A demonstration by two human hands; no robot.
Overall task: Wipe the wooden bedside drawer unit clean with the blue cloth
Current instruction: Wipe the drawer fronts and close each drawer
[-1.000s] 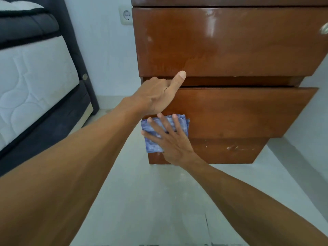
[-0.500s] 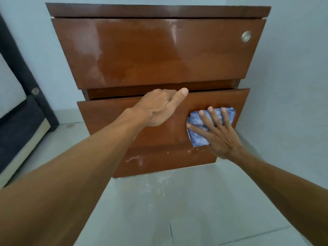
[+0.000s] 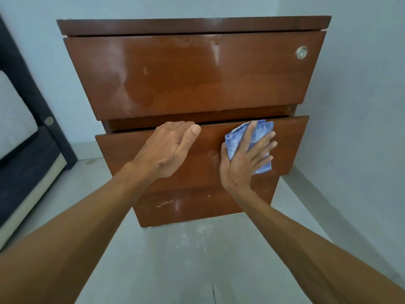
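Observation:
The wooden drawer unit (image 3: 192,75) fills the middle of the view, glossy brown, with three drawer fronts and a round lock at the top right. Its middle drawer (image 3: 291,141) stands pulled out a little. My left hand (image 3: 168,150) rests on that drawer's top edge, fingers curled over it and thumb along the front. My right hand (image 3: 243,161) presses the folded blue cloth (image 3: 235,139) flat against the right half of the middle drawer front, fingers spread over it. White scuffs mark the bottom drawer (image 3: 166,204).
A dark bed frame with a white mattress (image 3: 19,137) stands at the left. Pale walls close in behind and to the right of the unit (image 3: 359,128). Grey tiled floor (image 3: 186,260) lies in front.
The cloth under my right hand has slid from the left end of the middle drawer front to its right part and up to the top edge. My left hand's fingers now curl over the drawer's edge.

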